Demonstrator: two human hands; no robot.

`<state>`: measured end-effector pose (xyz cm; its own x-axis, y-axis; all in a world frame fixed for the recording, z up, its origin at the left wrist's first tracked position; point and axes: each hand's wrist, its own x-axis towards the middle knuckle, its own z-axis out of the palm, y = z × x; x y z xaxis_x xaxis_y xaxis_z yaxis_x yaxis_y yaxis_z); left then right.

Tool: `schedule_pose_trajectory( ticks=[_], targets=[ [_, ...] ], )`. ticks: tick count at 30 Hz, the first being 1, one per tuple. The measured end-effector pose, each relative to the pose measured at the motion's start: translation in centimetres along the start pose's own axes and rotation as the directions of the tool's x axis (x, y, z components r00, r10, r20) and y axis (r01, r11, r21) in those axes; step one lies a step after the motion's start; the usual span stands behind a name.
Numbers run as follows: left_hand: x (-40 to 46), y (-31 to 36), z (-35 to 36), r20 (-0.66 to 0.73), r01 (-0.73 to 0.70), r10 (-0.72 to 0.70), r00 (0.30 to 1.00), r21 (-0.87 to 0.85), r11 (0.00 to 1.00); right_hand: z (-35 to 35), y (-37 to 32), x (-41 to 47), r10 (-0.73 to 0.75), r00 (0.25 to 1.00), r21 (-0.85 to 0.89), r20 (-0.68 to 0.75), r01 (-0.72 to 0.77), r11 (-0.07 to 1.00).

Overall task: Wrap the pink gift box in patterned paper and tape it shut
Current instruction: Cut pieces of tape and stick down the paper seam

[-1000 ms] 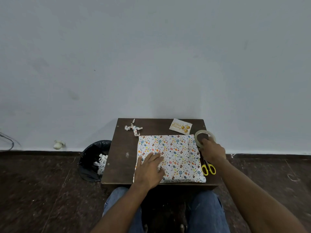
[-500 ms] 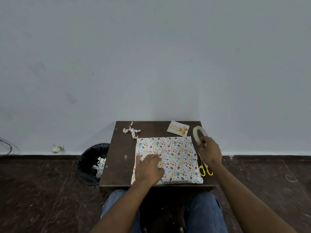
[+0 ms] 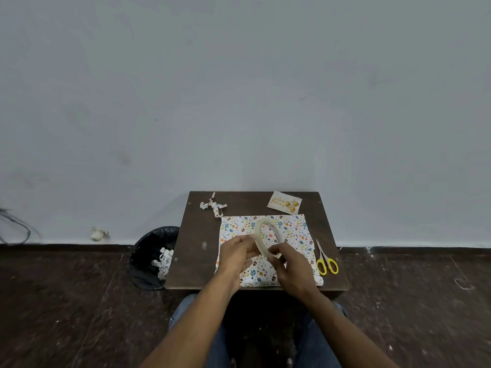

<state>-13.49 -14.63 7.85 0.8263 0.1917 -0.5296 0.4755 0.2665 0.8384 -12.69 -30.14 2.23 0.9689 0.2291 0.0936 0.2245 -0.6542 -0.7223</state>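
Pale grey wall fills the upper part of the head view, and below it a small dark wooden table (image 3: 198,248) is set against the skirting. Patterned paper (image 3: 295,229) is seen lying over most of the tabletop, folded flat over what is judged to be the pink gift box; no pink is visible, so the box itself cannot be confirmed, only inferred beneath the paper at the table's centre.

A roll of clear tape (image 3: 266,239) is held above the paper by both hands. It is gripped at its lower edge by the curled fingers of the right hand (image 3: 292,266), while the left hand (image 3: 236,257) is curled against the roll's side at 9 o'clock, apparently picking for the tape's loose end; whether a strip has been pulled free cannot be told.

Yellow-handled scissors (image 3: 327,262) are left at 3 o'clock of the paper, a birthday card (image 3: 284,203) at 1 o'clock, and a paper offcut (image 3: 214,207) at 11 o'clock. A black bin (image 3: 148,257) holding scraps is placed on the floor at 9 o'clock of the table.

Cutting and the main fold are judged done. No tape is seen on the paper yet, so the seam and the ends are judged still to be fastened.
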Motion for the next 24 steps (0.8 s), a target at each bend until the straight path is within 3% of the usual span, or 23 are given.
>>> schedule_pose_trajectory(
  ticks=[5, 9, 12, 16, 24],
  targets=[
    [-0.2, -0.2, -0.4, -0.004, -0.008, 0.008, 1.000, 0.018, 1.000, -0.5, -0.1, -0.5, -0.105, 0.994, -0.132, 0.034, 0.109, 0.985],
    [-0.2, -0.5, -0.3, -0.008, 0.040, -0.041, 0.999, -0.052, 0.998, -0.8, -0.1, -0.7, -0.120, 0.993, -0.132, 0.018, 0.121, 0.984],
    [-0.3, -0.9, 0.0, 0.003, 0.093, -0.094, 0.996, -0.190, 0.977, -0.7, -0.6, -0.6, -0.105, 0.994, -0.067, 0.023, 0.107, 0.992],
    [-1.0, -1.5, 0.5, 0.021, 0.045, -0.041, 0.999, -0.256, 0.966, -0.1, -1.0, -0.6, -0.059, 0.997, 0.038, 0.040, 0.057, 0.998],
    [-1.3, -2.1, -0.1, 0.045, -0.036, 0.045, 0.998, -0.175, 0.984, 0.1, -1.8, -0.5, 0.006, 1.000, 0.298, 0.025, -0.013, 0.954]
  ],
)
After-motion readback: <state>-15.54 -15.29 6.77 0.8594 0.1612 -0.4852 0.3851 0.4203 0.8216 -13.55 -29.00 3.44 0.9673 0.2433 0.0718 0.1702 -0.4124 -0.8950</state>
